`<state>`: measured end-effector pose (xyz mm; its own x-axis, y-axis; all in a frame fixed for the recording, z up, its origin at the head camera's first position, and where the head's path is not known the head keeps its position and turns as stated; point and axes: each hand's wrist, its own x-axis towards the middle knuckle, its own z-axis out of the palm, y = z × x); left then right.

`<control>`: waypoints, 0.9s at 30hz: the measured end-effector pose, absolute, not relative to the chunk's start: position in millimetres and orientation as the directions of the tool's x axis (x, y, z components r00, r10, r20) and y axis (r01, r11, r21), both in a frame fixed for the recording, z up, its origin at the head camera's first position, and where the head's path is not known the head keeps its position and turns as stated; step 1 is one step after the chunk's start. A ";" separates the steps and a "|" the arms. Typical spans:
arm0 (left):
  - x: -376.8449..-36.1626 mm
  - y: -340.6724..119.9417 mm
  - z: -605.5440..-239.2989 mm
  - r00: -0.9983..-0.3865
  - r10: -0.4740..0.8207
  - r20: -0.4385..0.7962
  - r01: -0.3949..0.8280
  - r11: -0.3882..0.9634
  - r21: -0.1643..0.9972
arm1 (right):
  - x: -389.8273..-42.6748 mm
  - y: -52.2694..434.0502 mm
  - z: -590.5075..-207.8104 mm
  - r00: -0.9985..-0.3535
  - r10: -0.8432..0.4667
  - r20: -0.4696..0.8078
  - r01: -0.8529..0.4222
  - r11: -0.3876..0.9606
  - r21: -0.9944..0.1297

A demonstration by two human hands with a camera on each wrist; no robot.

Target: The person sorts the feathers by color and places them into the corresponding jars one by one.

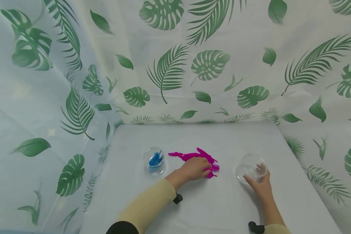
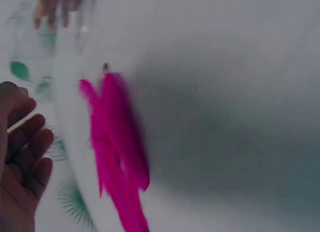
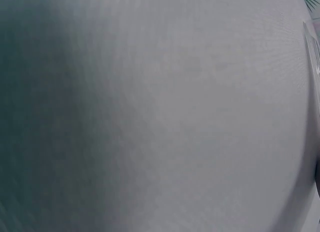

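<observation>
Blue feathers (image 1: 155, 160) already in left cup (image 1: 154, 161); pink feathers (image 1: 193, 156) on table (image 1: 210, 201) under open left hand (image 1: 194, 168); right hand (image 1: 261, 188) gripping empty cup (image 1: 250, 167).

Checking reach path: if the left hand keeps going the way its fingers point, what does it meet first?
The pink feathers: the left hand already lies over their near end. Farther along that line sits the empty clear cup, held by the right hand. Depth is unclear.
</observation>
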<state>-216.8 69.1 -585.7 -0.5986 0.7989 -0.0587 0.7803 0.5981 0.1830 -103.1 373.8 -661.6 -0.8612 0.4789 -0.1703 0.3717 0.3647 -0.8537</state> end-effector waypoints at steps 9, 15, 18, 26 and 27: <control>-221.3 124.9 -617.8 -0.646 0.757 -0.101 0.752 0.654 0.090 | -102.3 373.7 -668.5 -0.865 0.490 -0.112 0.332 0.391 -0.858; -214.1 140.7 -624.2 -0.686 0.723 -0.083 0.726 0.687 -0.016 | -103.2 375.0 -666.0 -0.876 0.468 -0.115 0.328 0.403 -0.854; -212.1 146.7 -628.1 -0.690 0.720 -0.076 0.724 0.688 -0.049 | -101.1 377.7 -664.4 -0.877 0.467 -0.112 0.328 0.413 -0.849; -214.0 143.1 -633.8 -0.670 0.740 -0.059 0.741 0.671 -0.004 | -99.0 361.7 -666.5 -0.916 0.392 -0.091 0.268 0.426 -0.864; -214.6 142.2 -633.1 -0.661 0.750 -0.042 0.750 0.662 0.015 | -98.7 358.6 -667.4 -0.920 0.382 -0.093 0.268 0.435 -0.860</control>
